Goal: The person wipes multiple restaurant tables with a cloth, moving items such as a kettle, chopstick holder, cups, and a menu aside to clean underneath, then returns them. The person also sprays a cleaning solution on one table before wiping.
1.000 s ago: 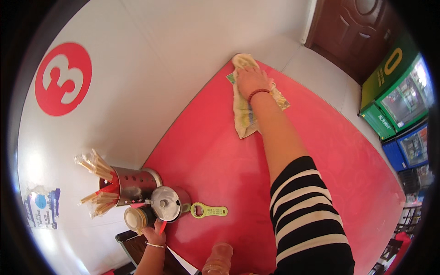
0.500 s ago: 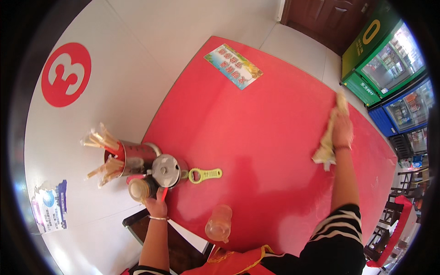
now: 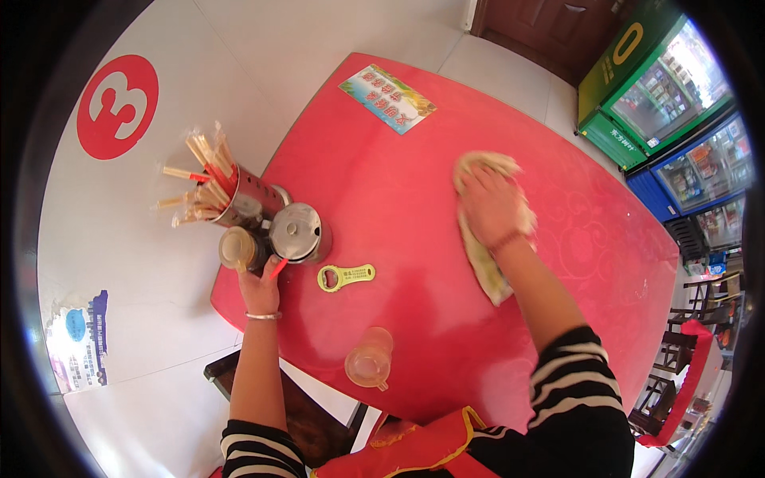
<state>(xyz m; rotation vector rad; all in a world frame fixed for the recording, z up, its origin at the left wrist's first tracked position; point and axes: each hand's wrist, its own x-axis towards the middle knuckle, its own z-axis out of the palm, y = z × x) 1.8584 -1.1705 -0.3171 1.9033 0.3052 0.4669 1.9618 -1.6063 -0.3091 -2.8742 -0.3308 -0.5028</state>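
Note:
My right hand (image 3: 490,205) presses a pale yellow cloth (image 3: 482,267) onto the red tabletop (image 3: 414,215), with the fingers over its far end. At the left, my left hand (image 3: 260,291) grips a dark condiment jar with a tan lid (image 3: 237,248); some fingers are hidden behind it. Against that jar stands a lidded metal pot (image 3: 295,231), a red handle (image 3: 279,268) showing at its near side. Behind them, a metal holder (image 3: 253,199) full of wrapped chopsticks (image 3: 211,171) leans toward the wall.
A yellow-green bottle opener (image 3: 347,277) lies right of the pot. Near the front edge is a clear plastic cup (image 3: 370,358). A printed card (image 3: 388,98) is at the far edge. Drinks fridges (image 3: 637,103) stand beyond the table; a dark stool (image 3: 295,414) is below left.
My right hand has swept the cloth leftward from the table's right side. The jar, pot and chopstick holder have shifted away from me along the table with my left hand. The view has shifted slightly.

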